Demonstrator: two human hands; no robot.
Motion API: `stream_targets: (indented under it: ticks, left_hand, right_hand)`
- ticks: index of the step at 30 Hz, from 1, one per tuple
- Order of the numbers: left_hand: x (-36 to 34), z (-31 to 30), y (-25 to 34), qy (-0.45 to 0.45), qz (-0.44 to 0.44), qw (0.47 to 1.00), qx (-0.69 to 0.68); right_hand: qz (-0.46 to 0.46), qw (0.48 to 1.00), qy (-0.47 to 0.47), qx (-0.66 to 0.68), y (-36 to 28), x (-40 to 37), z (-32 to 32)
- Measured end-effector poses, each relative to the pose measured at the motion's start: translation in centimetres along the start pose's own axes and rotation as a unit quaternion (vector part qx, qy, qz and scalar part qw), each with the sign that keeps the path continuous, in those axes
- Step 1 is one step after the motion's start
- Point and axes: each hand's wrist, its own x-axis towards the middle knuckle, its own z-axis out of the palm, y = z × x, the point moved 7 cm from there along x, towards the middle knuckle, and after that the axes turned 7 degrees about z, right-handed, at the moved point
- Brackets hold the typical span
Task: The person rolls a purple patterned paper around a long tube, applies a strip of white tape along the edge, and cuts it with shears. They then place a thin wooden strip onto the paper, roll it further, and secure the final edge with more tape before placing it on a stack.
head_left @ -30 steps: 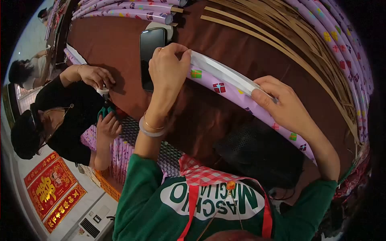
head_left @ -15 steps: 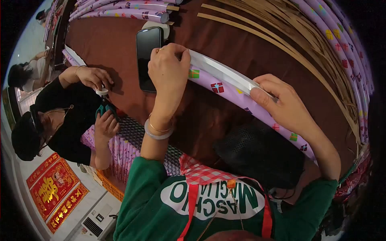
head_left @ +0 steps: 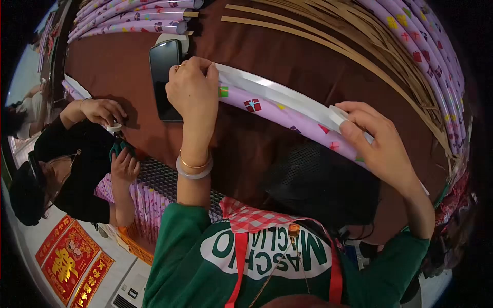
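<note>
A roll of lilac wrapping paper [head_left: 267, 109] printed with presents lies slantwise before me, its white inner side [head_left: 267, 82] turned up along the far edge. My left hand [head_left: 192, 84] is closed in a pinch at the left end of that edge; its fingertips hide what exactly they press. In my right hand [head_left: 377, 138] is a small white roll of tape [head_left: 337, 115], gripped between thumb and fingers over the paper's right part. A pale strip runs along the edge between both hands.
A phone [head_left: 164, 77] lies left of my left hand. More wrapping rolls [head_left: 138, 25] and brown strips [head_left: 308, 31] lie at the back. A black mesh bag [head_left: 323, 185] is near my body. At left, a co-worker holds scissors [head_left: 120, 146] and a white ring [head_left: 114, 127].
The view has shifted, so most things appear further left. My right hand has moved away from my left along the paper edge, and the white tape roll in it now shows more.
</note>
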Motion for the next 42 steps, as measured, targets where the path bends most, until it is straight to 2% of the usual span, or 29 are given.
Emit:
stream_targets:
  ticks: [1,3,6,9,13,19,21,22,24,28,30,32,34,36,39,42]
  left_hand:
    - [0.0,0.1,-0.1,-0.006,-0.008,1.0,0.012]
    - [0.1,0.2,-0.2,0.002,0.005,1.0,0.007]
    - [0.0,0.3,-0.1,0.012,0.02,0.999,0.043]
    - [-0.2,0.1,0.1,-0.001,0.019,0.999,0.033]
    - [-0.1,-0.1,0.5,-0.019,0.016,0.998,0.05]
    - [-0.2,-0.2,0.5,-0.029,-0.016,0.999,0.035]
    - [-0.2,0.0,0.2,-0.03,-0.005,0.999,0.023]
    - [-0.2,0.0,0.2,-0.03,-0.01,0.999,0.026]
    - [-0.4,0.1,0.0,-0.033,-0.021,0.998,0.042]
    - [-0.5,0.2,0.1,-0.056,-0.033,0.998,0.016]
    - [0.0,0.2,-0.3,-0.07,-0.053,0.996,0.006]
    - [0.1,0.4,-0.6,-0.068,-0.027,0.997,-0.009]
    - [0.2,0.6,-1.0,-0.094,-0.044,0.995,0.014]
    - [0.2,0.6,-1.2,-0.083,-0.028,0.996,-0.023]
    - [0.3,0.8,-1.3,-0.094,-0.018,0.995,-0.007]
    - [0.2,1.0,-2.0,-0.091,-0.065,0.992,-0.059]
  right_hand:
    - [0.006,1.0,0.004,-0.003,0.2,-0.7,-0.7]
    - [0.101,0.995,-0.024,-0.003,2.0,-2.3,-1.6]
    - [0.1,0.994,0.036,0.031,4.0,-4.7,-3.2]
    - [0.144,0.985,0.084,0.052,6.5,-6.9,-3.8]
    - [0.14,0.983,0.114,0.037,8.3,-8.0,-4.9]
    - [0.135,0.972,0.186,-0.051,8.4,-8.7,-4.4]
    - [0.155,0.947,0.249,-0.13,7.6,-9.0,-4.5]
    - [0.162,0.945,0.254,-0.131,7.7,-9.2,-4.3]
    - [0.154,0.919,0.294,-0.214,7.4,-9.4,-4.2]
    - [0.171,0.896,0.315,-0.262,7.6,-9.5,-3.8]
    - [0.139,0.873,0.329,-0.331,6.5,-9.0,-3.7]
    - [0.146,0.863,0.339,-0.346,6.5,-8.8,-3.5]
    - [0.152,0.853,0.345,-0.361,6.5,-8.6,-3.3]
    - [0.175,0.839,0.348,-0.381,6.6,-8.4,-3.2]
    - [0.188,0.829,0.347,-0.396,6.4,-8.1,-3.1]
    - [0.189,0.816,0.351,-0.418,6.3,-7.9,-3.0]
